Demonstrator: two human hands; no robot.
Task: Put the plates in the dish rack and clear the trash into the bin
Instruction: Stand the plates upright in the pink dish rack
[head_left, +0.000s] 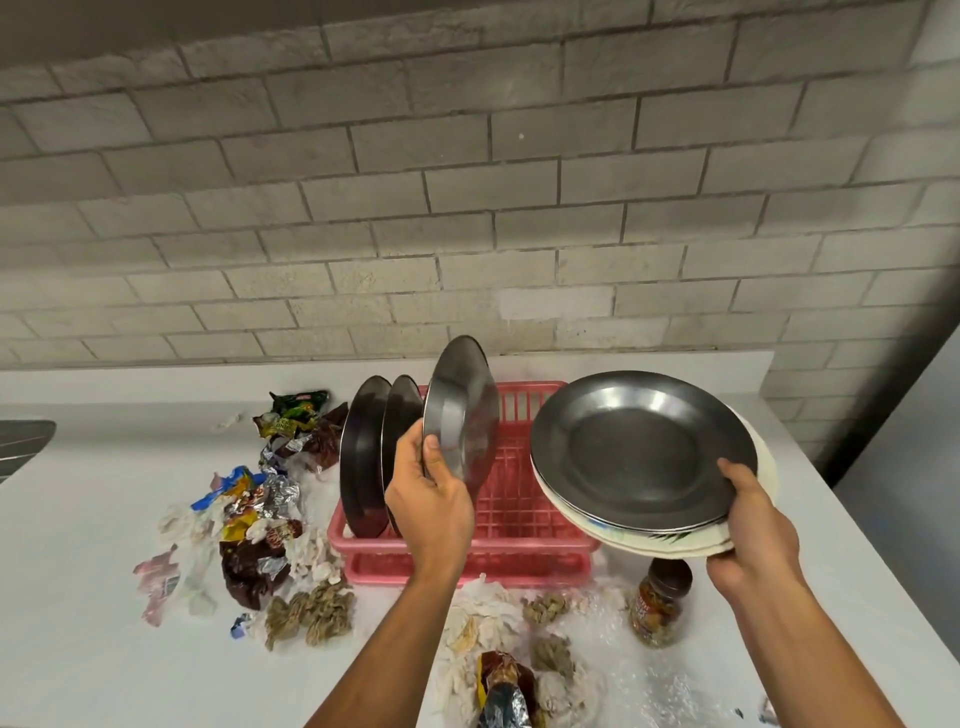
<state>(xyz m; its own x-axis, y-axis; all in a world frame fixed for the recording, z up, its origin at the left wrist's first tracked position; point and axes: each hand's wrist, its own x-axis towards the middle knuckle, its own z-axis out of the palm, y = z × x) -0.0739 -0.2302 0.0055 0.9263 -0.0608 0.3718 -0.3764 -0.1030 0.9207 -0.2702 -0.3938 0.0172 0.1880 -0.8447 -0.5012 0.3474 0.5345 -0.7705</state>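
Observation:
A pink dish rack (514, 525) stands on the white counter, with two dark steel plates (366, 457) upright in its left end. My left hand (431, 499) grips a third steel plate (462, 410) by its lower edge and holds it upright above the rack, just right of those two. My right hand (753, 525) holds a tilted stack of plates (639, 452) at its right rim, a steel plate on top and white ones beneath, over the rack's right end. Crumpled wrappers and tissues (249, 519) lie left of the rack. More trash (504, 654) lies in front of it.
A jar with a dark lid (660, 608) stands on the counter under the stack. A grey brick wall rises behind the counter. Part of a metal sink (21, 441) shows at the far left. The counter's right edge drops off beside my right arm. No bin is in view.

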